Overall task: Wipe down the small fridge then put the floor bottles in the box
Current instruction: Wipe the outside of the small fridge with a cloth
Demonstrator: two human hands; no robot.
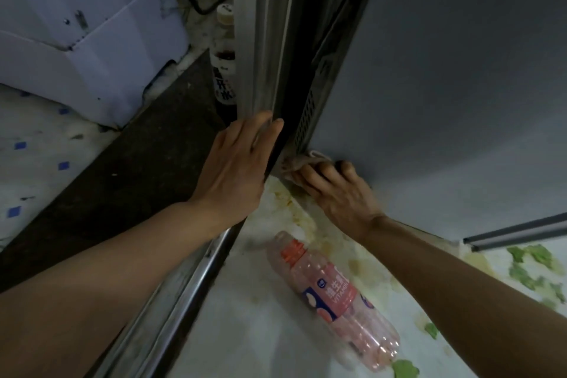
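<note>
Pink bottle (334, 301) lying flat, cap toward fridge (445, 86), right hand (337, 190) grip clamping cloth (299, 163), left hand (236, 169) flat

floor (260, 331): stained | pink bottle (333, 301) lying | dark bottle (224, 61) upright

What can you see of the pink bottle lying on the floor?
The pink bottle is clear ribbed plastic, looks empty, with an orange-pink cap and a pink, white and blue label reading VITAMIN. It lies on its side on the stained pale floor, cap toward the fridge, below the right forearm. Neither hand touches it.
</note>
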